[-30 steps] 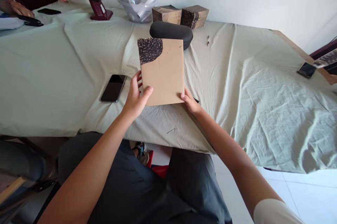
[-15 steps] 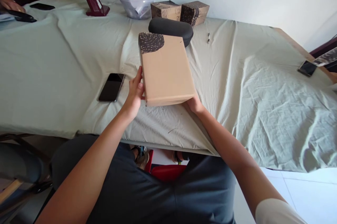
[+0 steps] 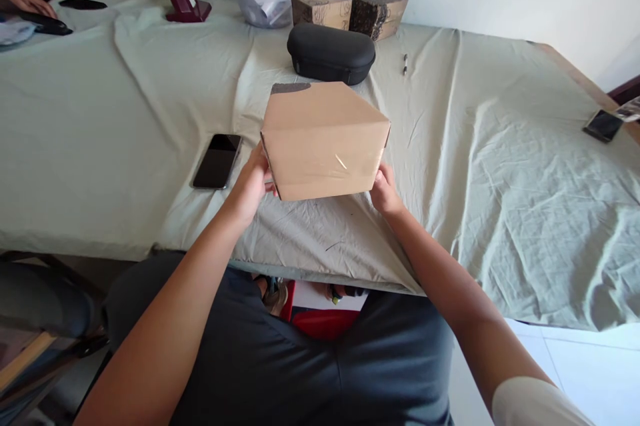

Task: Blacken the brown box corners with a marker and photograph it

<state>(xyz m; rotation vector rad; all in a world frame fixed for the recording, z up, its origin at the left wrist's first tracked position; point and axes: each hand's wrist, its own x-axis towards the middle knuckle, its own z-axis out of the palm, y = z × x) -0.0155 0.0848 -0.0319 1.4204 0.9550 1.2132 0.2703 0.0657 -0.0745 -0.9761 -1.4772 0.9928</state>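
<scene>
Several fingers of the left hand [image 3: 251,186] and right hand [image 3: 386,195], clasping the cardboard box [image 3: 315,159] between them, are hidden.

Box [image 3: 323,156] there between left hand [image 3: 253,181] and right hand [image 3: 385,191], phone [image 3: 217,161] to its left, case [image 3: 331,54] just behind it

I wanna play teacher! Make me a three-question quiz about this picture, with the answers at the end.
1. Choose one: what do the left hand and right hand hold?
A) a fan
B) a cardboard box
C) a basket

2. True or false: a black case lies on the cloth, farther from the person than the cardboard box.

3. Fill in the blank: lying on the cloth, just left of the left hand, is a dark-screened ____.

Key:
1. B
2. True
3. phone
</scene>
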